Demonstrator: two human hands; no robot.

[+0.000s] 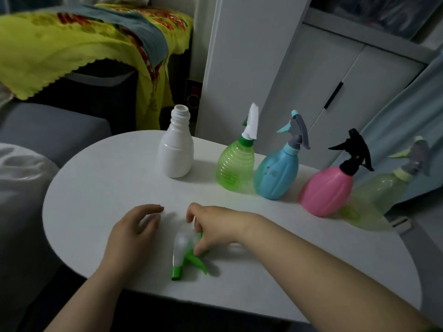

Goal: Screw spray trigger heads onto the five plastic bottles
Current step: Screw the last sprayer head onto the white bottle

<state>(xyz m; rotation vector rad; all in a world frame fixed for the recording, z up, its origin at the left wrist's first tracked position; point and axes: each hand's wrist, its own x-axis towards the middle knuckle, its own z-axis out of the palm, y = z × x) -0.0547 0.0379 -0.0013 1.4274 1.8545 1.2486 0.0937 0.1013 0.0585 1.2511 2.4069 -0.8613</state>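
Reaching in from the near edge, the right hand (215, 224) has its grip curled down on a white-and-green plastic spray trigger head (183, 250), which lies on its side on the white oval desk (96, 188), close to the near rim. The left hand (130, 232) hovers just beside it, its grip apart and loosely curled, holding nothing. Blur hides how firm the pinch is, so a slip could likely flick the head off the near edge. The open-necked white plastic bottle (176, 152) stands at the far side, well apart from both hands. It looks light and empty, so twisting a head on without the left hand steadying it could tip it into the green ribbed plastic bottle (235, 166) to its right. Starting the collar crooked would probably cross the threads. The blue (275, 176), pink (326, 190) and pale green bottles (378, 195) already carry heads.
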